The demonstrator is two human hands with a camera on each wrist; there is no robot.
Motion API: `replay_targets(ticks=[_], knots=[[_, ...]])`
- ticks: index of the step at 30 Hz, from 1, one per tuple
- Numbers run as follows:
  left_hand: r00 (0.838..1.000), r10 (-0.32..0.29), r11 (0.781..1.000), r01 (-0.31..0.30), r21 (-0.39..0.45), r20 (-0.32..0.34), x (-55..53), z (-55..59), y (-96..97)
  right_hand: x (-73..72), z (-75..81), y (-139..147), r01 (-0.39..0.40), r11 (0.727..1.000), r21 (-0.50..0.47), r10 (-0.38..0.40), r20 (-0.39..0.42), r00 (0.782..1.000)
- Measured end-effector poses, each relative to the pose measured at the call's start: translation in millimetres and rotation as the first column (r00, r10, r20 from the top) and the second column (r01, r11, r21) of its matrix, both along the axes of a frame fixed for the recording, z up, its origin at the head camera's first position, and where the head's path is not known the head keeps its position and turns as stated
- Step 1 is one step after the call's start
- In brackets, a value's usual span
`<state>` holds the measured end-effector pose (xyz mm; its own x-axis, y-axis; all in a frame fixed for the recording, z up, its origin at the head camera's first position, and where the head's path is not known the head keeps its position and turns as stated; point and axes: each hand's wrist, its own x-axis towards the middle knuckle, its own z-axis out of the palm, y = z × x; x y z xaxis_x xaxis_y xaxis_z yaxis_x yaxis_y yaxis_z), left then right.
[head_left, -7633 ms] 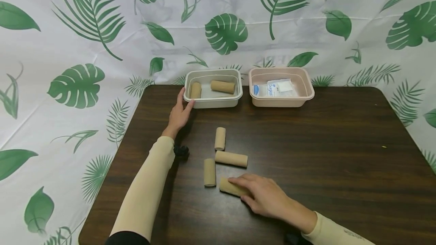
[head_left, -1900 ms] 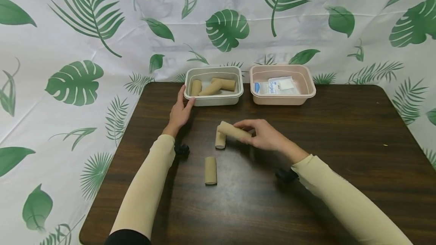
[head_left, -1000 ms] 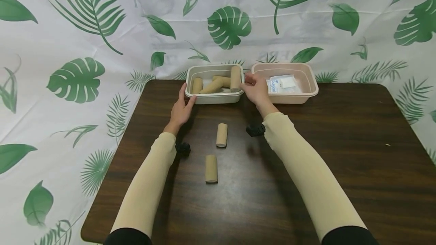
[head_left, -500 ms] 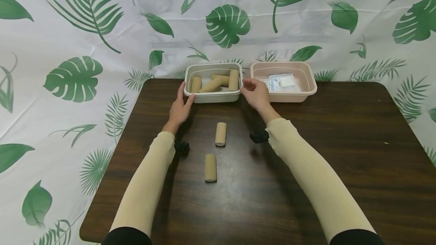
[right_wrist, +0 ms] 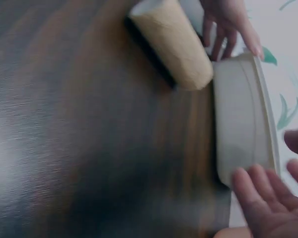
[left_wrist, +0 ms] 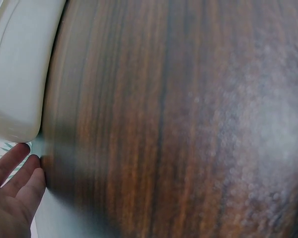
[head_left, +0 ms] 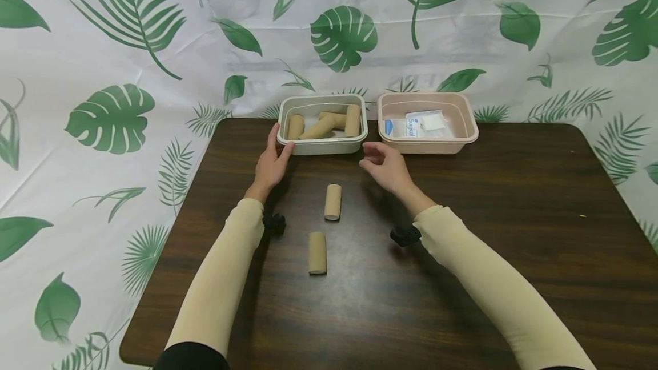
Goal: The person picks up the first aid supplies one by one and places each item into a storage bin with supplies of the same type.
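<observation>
My left hand (head_left: 269, 167) rests against the left end of the pale grey plastic bin (head_left: 324, 148), fingers straight along its side. Inside that bin lie several cardboard tubes (head_left: 317, 128), one leaning upright against the right end (head_left: 353, 121). Just in front of the gap between the two bins, my right hand (head_left: 386, 169) hovers with fingers loosely bent and nothing in them. Two more cardboard tubes are on the table: a nearer one (head_left: 317, 253) and a farther one (head_left: 333, 202), which the right wrist view also shows (right_wrist: 176, 44).
A pink plastic bin (head_left: 426, 147) stands right of the grey one, holding flat white packets (head_left: 418, 125) with blue print. Both bins sit at the back edge of the dark wooden table (head_left: 504, 233), before a leaf-patterned cloth (head_left: 205, 61).
Several tubes have gone from the table into the grey bin, the last set at its right end by my right hand. That hand has let go and drawn back toward me; the left stays put.
</observation>
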<state>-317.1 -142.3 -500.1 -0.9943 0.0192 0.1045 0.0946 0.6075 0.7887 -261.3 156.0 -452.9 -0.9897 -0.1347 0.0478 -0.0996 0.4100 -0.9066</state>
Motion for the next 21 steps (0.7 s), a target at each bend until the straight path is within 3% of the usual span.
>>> replay_targets(ticks=[3, 7, 15, 21], knots=[[1.0, -0.001, 1.0, 0.001, -0.002, 0.004, -0.1, -0.1, 0.4, 9.2, -9.2, 0.4, -0.139, 0.987, 0.086, 0.131, 0.091, 0.987], [1.0, 0.001, 1.0, -0.001, -0.008, 0.006, -1.1, -0.8, 0.7, 19.9, -18.3, -3.4, -0.296, 0.939, 0.176, 0.269, 0.161, 0.95], [1.0, 0.006, 1.0, -0.006, -0.002, 0.002, 0.3, -1.4, -0.2, 33.3, -21.9, -19.7, -0.426, 0.879, 0.213, 0.414, 0.101, 0.905], [1.0, 0.01, 1.0, -0.01, -0.009, 0.006, 0.1, -1.6, 1.0, 38.6, -26.3, -29.5, -0.451, 0.83, 0.328, 0.472, 0.016, 0.881]])
